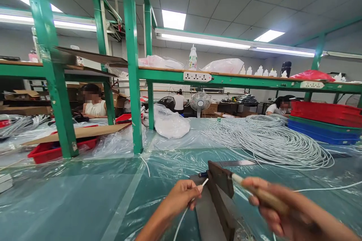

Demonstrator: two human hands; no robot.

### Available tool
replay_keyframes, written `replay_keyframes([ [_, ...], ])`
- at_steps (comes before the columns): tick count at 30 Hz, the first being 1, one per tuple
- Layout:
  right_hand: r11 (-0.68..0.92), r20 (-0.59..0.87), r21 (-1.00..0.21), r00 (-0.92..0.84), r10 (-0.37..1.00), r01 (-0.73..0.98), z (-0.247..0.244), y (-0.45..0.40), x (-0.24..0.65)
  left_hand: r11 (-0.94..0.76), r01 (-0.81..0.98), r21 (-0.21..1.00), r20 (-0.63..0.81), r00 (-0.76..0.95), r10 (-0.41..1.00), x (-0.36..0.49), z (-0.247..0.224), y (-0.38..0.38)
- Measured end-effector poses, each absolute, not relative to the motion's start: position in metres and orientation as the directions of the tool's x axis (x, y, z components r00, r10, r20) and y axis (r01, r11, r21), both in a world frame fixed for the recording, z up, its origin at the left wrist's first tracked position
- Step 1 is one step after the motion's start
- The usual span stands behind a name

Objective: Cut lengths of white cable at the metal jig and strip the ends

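Note:
My left hand [185,194] pinches a white cable [181,221] close to its end, which points up and right at the metal edge of a lever cutter [216,199]. The rest of that cable hangs down below the hand. My right hand [278,207], a little blurred, is wrapped round the cutter's wooden handle [266,198]. The blade [222,177] is raised over the cutter's base. Behind the cutter lies a large coil of white cable [271,139]. A strand of white cable [328,188] runs out to the right beyond my right hand.
Green shelf posts [132,64] rise from the plastic-covered table [93,196]. Stacked red and blue trays [325,124] stand at the right. A plastic bag [171,121] and a red tray [48,153] lie further left. A short cable piece [146,165] lies ahead. People sit in the background.

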State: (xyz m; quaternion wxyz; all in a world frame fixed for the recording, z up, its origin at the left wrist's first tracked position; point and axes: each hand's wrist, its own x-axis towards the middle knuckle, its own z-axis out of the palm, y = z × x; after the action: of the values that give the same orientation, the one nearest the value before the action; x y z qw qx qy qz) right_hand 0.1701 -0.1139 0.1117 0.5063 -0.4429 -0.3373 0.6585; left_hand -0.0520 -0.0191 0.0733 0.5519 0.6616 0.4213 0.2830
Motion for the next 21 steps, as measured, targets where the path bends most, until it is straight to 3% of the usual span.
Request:
replay_keyframes([
  [4, -0.203, -0.125, -0.844, -0.187, 0.974, -0.496, 0.174, -0.045, 0.170, -0.018, 0.166, 0.986, -0.089, 0.615, 0.783, -0.071, 0.092, -0.037],
  [8, -0.163, -0.100, -0.914, -0.183, 0.978, -0.371, 0.201, 0.049, 0.161, 0.074, 0.103, 0.992, -0.124, 0.650, 0.750, -0.075, 0.086, -0.043],
  [16, -0.158, -0.162, -0.986, 0.099, 0.982, -0.047, 0.174, 0.160, 0.127, 0.219, -0.103, 0.970, -0.120, 0.580, 0.806, -0.085, 0.080, -0.038],
  [18, -0.095, -0.089, -0.995, 0.149, 0.985, 0.035, 0.164, 0.161, 0.120, 0.212, -0.141, 0.967, -0.092, 0.584, 0.807, -0.088, 0.090, -0.040],
  [21, 0.124, 0.144, -0.984, 0.166, 0.976, 0.125, 0.152, 0.136, 0.110, 0.172, -0.246, 0.954, -0.021, 0.517, 0.855, -0.094, 0.111, -0.048],
])
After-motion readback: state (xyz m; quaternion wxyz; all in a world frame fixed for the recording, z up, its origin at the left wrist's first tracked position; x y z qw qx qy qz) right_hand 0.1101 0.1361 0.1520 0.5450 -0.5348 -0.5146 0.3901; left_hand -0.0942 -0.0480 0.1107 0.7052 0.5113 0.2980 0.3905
